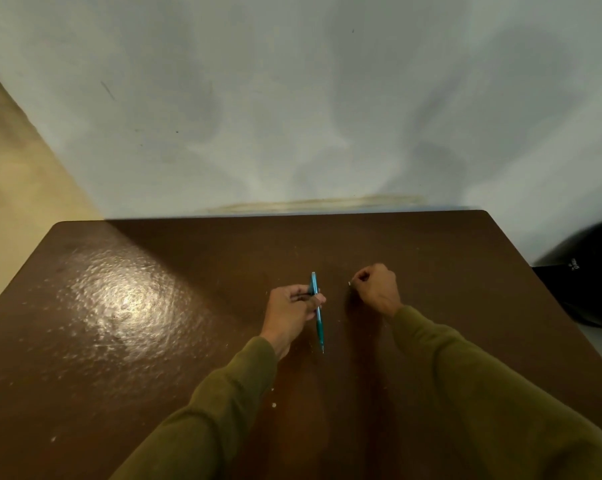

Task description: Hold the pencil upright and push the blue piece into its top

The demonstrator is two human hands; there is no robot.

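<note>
Above the middle of the brown bench (126, 306), the left hand (292, 313) grips a teal pen (317, 311) tip-near, while the right hand (375, 289) pinches a small pale part (350, 283) apart from it, evidently not yet fitted.

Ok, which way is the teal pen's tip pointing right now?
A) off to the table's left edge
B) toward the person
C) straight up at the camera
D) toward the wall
B: the left hand grips the teal pen near its upper half, and its thin tip ends low in the head view, nearest the person, over the brown table.
</note>
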